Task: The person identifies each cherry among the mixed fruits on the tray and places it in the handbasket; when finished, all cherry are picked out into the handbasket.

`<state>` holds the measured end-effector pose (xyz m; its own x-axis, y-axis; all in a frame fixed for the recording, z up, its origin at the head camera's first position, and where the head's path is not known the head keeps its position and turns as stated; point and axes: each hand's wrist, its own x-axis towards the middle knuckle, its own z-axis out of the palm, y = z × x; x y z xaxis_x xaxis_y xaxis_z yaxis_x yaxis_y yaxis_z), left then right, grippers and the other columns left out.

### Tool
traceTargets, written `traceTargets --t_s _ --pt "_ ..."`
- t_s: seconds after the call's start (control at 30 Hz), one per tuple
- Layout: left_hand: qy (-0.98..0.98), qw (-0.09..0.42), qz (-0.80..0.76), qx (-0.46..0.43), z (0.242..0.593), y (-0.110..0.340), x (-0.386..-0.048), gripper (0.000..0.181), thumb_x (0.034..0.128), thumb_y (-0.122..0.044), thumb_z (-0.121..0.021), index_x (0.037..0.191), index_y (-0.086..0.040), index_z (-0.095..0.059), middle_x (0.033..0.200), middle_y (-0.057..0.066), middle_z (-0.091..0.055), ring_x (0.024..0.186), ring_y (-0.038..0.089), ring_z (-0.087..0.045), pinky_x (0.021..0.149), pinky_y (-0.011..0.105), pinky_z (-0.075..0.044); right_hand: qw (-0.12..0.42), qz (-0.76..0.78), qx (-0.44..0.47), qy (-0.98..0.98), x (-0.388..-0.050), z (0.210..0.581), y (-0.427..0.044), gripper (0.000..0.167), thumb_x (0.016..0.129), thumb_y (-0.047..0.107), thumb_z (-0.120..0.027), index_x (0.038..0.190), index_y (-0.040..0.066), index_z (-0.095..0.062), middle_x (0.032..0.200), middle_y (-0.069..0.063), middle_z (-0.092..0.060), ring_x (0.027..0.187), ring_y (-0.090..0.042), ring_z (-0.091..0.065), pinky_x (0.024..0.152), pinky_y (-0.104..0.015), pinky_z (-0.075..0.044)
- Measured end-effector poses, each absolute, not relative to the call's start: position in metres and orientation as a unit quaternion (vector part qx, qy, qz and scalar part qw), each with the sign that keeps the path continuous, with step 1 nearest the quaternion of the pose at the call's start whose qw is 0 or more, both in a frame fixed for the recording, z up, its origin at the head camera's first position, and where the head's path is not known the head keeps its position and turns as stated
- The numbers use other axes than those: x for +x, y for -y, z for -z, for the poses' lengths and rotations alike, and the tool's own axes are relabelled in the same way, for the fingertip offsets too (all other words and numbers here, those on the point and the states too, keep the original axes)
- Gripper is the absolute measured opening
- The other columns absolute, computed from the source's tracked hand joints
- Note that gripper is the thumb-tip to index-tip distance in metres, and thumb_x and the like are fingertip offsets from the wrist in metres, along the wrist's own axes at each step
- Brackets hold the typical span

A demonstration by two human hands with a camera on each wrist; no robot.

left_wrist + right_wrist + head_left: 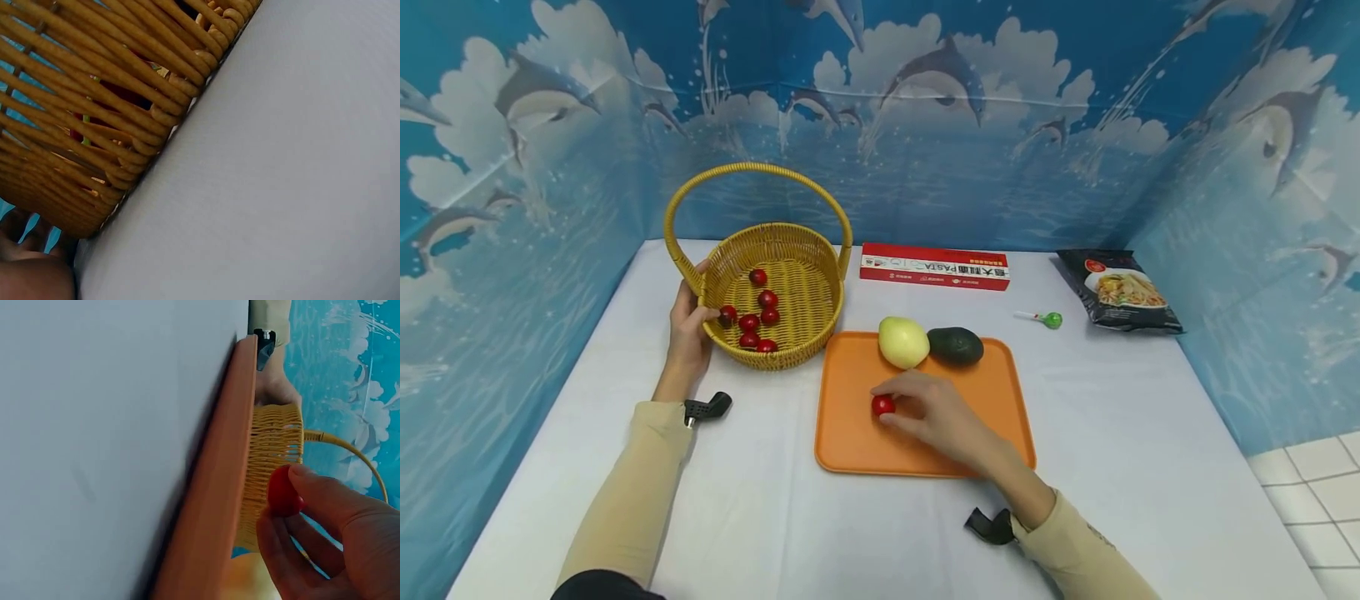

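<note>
A yellow woven basket with a tall arched handle stands at the back left of the table, holding several dark red cherries. My left hand grips the basket's left side, thumb at the rim. Over the orange tray, my right hand pinches one red cherry between thumb and fingers; the right wrist view shows this cherry up close. A yellow-green pear-like fruit and a dark green avocado lie at the tray's far edge.
Behind the tray lies a red pasta box. To the right are a green lollipop and a black food packet. Dolphin-print curtains border the white table at the back and sides.
</note>
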<state>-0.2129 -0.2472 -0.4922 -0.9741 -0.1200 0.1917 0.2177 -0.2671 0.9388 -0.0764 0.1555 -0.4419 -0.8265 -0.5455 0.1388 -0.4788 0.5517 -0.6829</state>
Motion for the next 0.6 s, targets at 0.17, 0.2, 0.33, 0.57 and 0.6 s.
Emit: traceTargets --t_s 0.17,0.2,0.33,0.57,0.6 --pt "0.588 0.108 0.801 -0.042 0.492 0.247 -0.214 0.082 0.0819 0.009 -0.041 0.160 -0.016 -0.044 0.167 0.006 -0.037 0.149 0.031 -0.035 0.111 0.029 -0.039 0.027 0.394 -0.324 -0.859 -0.091 0.425 -0.147 0.039 0.089 0.016 -0.085 0.126 0.016 -0.076 0.116 0.009 -0.076 0.105 -0.006 -0.070 0.095 -0.035 -0.058" --pt "0.586 0.109 0.802 -0.044 0.492 0.248 -0.214 0.082 0.0821 0.009 -0.041 0.160 -0.016 -0.044 0.167 0.006 -0.037 0.149 0.032 -0.035 0.111 0.029 -0.039 0.020 0.400 -0.332 -0.854 -0.096 0.421 -0.144 0.038 0.088 0.014 -0.085 0.125 0.016 -0.076 0.115 0.009 -0.076 0.104 -0.006 -0.070 0.094 -0.036 -0.059" --pt "0.585 0.117 0.801 -0.048 0.492 0.248 -0.215 0.081 0.0827 0.009 -0.040 0.160 -0.016 -0.045 0.167 0.007 -0.037 0.150 0.031 -0.035 0.113 0.030 -0.038 -0.007 0.401 -0.348 -0.847 -0.115 0.406 -0.128 0.038 0.088 0.014 -0.086 0.125 0.016 -0.077 0.113 0.007 -0.076 0.103 -0.008 -0.071 0.090 -0.040 -0.060" --pt "0.579 0.108 0.807 -0.047 0.493 0.247 -0.214 0.082 0.0822 0.010 -0.040 0.160 -0.016 -0.044 0.168 0.005 -0.036 0.149 0.030 -0.035 0.111 0.028 -0.039 0.002 0.411 -0.335 -0.848 -0.147 0.393 -0.096 0.035 0.093 0.019 -0.081 0.127 0.013 -0.076 0.117 0.004 -0.077 0.107 -0.011 -0.072 0.096 -0.036 -0.058" --pt "0.580 0.108 0.806 -0.048 0.492 0.247 -0.214 0.082 0.0818 0.010 -0.040 0.160 -0.016 -0.044 0.168 0.005 -0.036 0.149 0.030 -0.035 0.111 0.028 -0.039 0.001 0.415 -0.330 -0.848 -0.152 0.392 -0.091 0.035 0.094 0.019 -0.080 0.127 0.012 -0.076 0.118 0.002 -0.077 0.107 -0.012 -0.073 0.096 -0.037 -0.058"
